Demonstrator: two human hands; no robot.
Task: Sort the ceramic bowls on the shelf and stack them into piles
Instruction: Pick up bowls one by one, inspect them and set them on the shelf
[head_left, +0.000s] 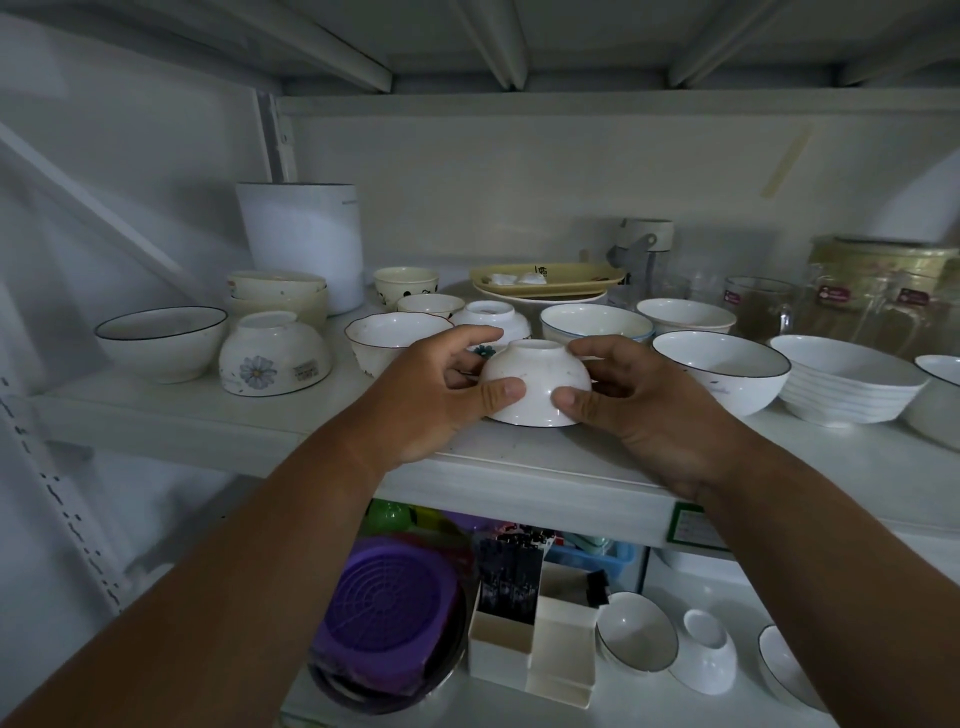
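Head view: both hands clasp one small white bowl (535, 384), upside down near the front edge of the shelf (208, 421). Left hand (441, 395) curls round its left side, thumb on the front wall; right hand (628, 395) mirrors it on the right. Behind: a scalloped bowl (389, 338). Further left, an inverted flower-print bowl (275, 358) and a dark-rimmed bowl (161, 340). Right: ribbed bowl (852, 384).

A small white ceramic bowl (535, 384) sits upside down near the shelf's (156, 415) front edge. Upright white bowls stand around it, and a flower-printed bowl (274, 356) lies inverted to the left.
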